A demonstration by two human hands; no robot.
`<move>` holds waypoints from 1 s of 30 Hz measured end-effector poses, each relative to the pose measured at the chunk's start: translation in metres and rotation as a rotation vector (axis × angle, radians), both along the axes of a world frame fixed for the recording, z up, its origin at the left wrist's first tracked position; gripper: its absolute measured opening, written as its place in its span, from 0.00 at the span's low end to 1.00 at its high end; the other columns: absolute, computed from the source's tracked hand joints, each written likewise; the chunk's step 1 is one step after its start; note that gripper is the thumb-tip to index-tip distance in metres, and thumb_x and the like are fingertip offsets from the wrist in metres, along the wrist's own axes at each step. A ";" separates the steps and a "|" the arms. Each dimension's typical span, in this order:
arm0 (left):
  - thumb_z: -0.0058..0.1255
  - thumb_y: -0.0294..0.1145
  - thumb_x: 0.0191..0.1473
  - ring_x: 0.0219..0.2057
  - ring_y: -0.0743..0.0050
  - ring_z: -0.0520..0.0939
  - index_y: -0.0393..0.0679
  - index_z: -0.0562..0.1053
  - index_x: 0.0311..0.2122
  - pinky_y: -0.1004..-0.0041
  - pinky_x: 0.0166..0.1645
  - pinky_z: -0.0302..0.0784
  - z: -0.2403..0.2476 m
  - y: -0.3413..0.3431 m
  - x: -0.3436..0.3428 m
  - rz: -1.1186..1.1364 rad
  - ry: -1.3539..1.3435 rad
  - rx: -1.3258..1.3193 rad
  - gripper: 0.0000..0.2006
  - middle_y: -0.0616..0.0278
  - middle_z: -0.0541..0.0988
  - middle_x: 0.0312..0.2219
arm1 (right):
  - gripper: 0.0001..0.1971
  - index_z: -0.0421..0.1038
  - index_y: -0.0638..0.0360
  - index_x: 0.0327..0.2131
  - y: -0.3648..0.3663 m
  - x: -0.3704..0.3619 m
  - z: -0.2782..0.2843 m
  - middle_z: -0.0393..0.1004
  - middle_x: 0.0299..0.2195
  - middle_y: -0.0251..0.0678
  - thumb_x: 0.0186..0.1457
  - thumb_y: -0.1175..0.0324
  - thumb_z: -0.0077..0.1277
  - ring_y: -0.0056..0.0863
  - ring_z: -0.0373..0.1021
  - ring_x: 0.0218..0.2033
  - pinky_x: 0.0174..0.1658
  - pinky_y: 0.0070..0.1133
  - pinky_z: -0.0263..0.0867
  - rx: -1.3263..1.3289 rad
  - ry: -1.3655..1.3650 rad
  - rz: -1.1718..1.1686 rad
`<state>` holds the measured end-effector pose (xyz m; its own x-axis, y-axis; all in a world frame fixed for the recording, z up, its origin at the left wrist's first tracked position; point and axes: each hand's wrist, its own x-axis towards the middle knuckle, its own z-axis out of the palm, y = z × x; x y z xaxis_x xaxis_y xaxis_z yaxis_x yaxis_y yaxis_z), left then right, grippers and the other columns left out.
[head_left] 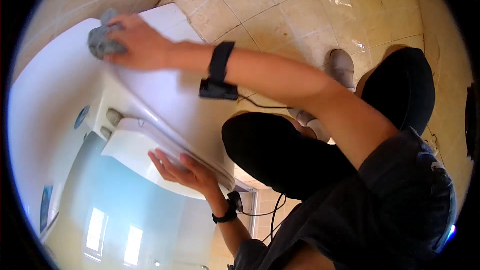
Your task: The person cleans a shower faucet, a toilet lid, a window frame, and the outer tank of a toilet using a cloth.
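A crumpled grey cloth is in my right hand, its fingers closed over it. That hand presses near the back end of a white toilet, and slight blur softens its outline. My left hand is at the rim beside the white toilet seat or lid. Its fingers are stretched and apart; whether they touch the rim I cannot tell. Two grey hinge caps sit at the back of the seat. Each wrist wears a black strap with a small box and cable.
My bent knees in black trousers are close beside the toilet. Beige floor tiles lie beyond, under my grey shoes. A glossy pale-blue surface reflects windows at the lower left. Black cables hang near my left arm.
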<state>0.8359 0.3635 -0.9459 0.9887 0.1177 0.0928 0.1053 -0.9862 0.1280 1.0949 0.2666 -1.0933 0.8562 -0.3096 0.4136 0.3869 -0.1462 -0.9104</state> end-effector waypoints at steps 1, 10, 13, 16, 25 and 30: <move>0.40 0.50 0.70 0.68 0.44 0.59 0.39 0.63 0.67 0.48 0.69 0.53 -0.002 -0.003 0.002 0.001 -0.013 0.001 0.29 0.42 0.58 0.68 | 0.24 0.74 0.63 0.52 0.002 -0.005 -0.002 0.71 0.56 0.52 0.57 0.57 0.59 0.49 0.66 0.56 0.59 0.33 0.64 0.034 0.004 0.027; 0.38 0.52 0.70 0.70 0.48 0.56 0.42 0.59 0.68 0.48 0.71 0.50 -0.005 0.000 0.003 -0.018 0.002 0.003 0.30 0.47 0.56 0.69 | 0.26 0.74 0.76 0.40 0.018 0.006 -0.150 0.73 0.50 0.62 0.64 0.53 0.48 0.57 0.64 0.56 0.59 0.39 0.62 0.110 0.490 0.006; 0.38 0.52 0.70 0.70 0.48 0.56 0.42 0.59 0.68 0.47 0.71 0.50 -0.006 0.002 0.004 -0.001 0.022 -0.029 0.30 0.47 0.55 0.69 | 0.26 0.74 0.75 0.39 0.012 0.024 -0.187 0.76 0.44 0.61 0.63 0.53 0.49 0.58 0.68 0.49 0.55 0.41 0.64 0.007 0.746 0.058; 0.38 0.52 0.70 0.70 0.48 0.55 0.42 0.59 0.68 0.47 0.71 0.49 -0.004 0.001 0.007 0.006 0.036 -0.033 0.30 0.47 0.54 0.69 | 0.25 0.74 0.75 0.39 0.007 0.014 -0.191 0.76 0.38 0.60 0.62 0.53 0.50 0.59 0.70 0.42 0.51 0.42 0.66 0.023 0.790 0.079; 0.37 0.54 0.70 0.70 0.45 0.56 0.44 0.58 0.69 0.46 0.71 0.50 -0.005 -0.002 0.005 0.013 0.049 0.037 0.31 0.46 0.56 0.69 | 0.22 0.71 0.68 0.51 -0.004 -0.069 -0.027 0.70 0.56 0.46 0.54 0.66 0.60 0.47 0.63 0.55 0.60 0.37 0.62 0.204 0.110 0.157; 0.36 0.54 0.70 0.71 0.46 0.54 0.46 0.56 0.69 0.46 0.72 0.50 -0.005 -0.004 -0.002 0.021 0.050 0.024 0.30 0.47 0.54 0.70 | 0.29 0.66 0.76 0.55 0.008 -0.070 -0.085 0.67 0.59 0.56 0.57 0.62 0.58 0.52 0.62 0.56 0.60 0.36 0.62 0.093 0.320 0.218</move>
<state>0.8343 0.3591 -0.9505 0.9896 0.1363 0.0464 0.1312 -0.9865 0.0979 1.0245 0.2744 -1.1784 0.9870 -0.1301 0.0938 0.0942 -0.0033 -0.9955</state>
